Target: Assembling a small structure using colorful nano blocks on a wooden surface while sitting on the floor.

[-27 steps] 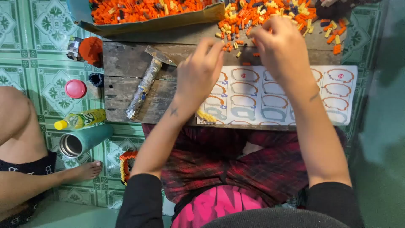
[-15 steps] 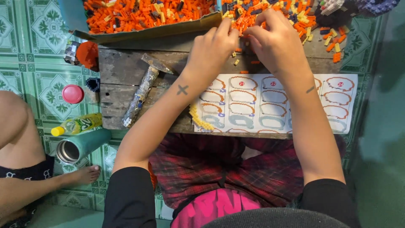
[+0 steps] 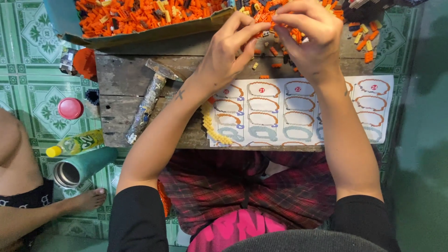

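My left hand [image 3: 226,53] and my right hand [image 3: 310,39] meet fingertip to fingertip over a loose pile of small orange and yellow bricks [image 3: 280,32] at the far edge of a wooden table [image 3: 121,84]. Both pinch tiny brick pieces between thumb and fingers; the pieces themselves are mostly hidden. Under my forearms lies a white printed sheet [image 3: 298,116] with rows of curved outlines. A curved yellow chain of bricks [image 3: 212,128] rests on the sheet's left edge, beside my left wrist.
A cardboard tray [image 3: 154,32] full of orange bricks sits at the table's far left. A hammer [image 3: 149,98] lies on the wood. On the tiled floor stand a pink lid [image 3: 71,108], a yellow bottle [image 3: 74,143] and a teal cup [image 3: 81,165]. Another person's foot [image 3: 91,198] is left.
Both hands moved away from the sheet toward the far brick pile, and their fingertips have come together there.
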